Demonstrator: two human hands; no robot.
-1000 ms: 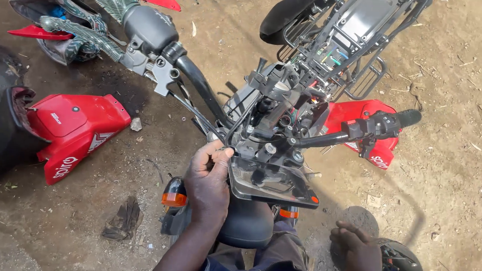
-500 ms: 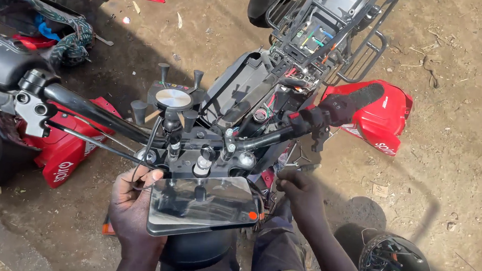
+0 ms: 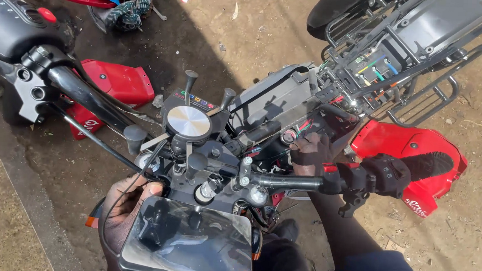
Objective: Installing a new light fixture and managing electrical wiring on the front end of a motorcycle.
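Note:
A stripped motorcycle stands below me, its handlebar (image 3: 282, 181) running across the view. My left hand (image 3: 124, 209) grips the left side of the headlight unit, just under a dark transparent visor (image 3: 191, 240), with a thin black cable crossing its fingers. My right hand (image 3: 309, 150) reaches over the right bar into the exposed wiring (image 3: 302, 125) behind the steering head. Its fingers are curled, and what they hold is hidden. A round chrome cap (image 3: 188, 120) sits on the steering head between my hands.
Red body panels lie on the dirt at left (image 3: 117, 82) and right (image 3: 411, 144). The bare rear frame (image 3: 387, 66) with coloured wires extends to the upper right. A cloth bundle (image 3: 124, 3) lies at the top. A concrete strip (image 3: 6, 211) borders the left.
My right hand has moved forward from below the handlebar into the wiring behind it. My left hand stays on the headlight unit. The view has shifted slightly.

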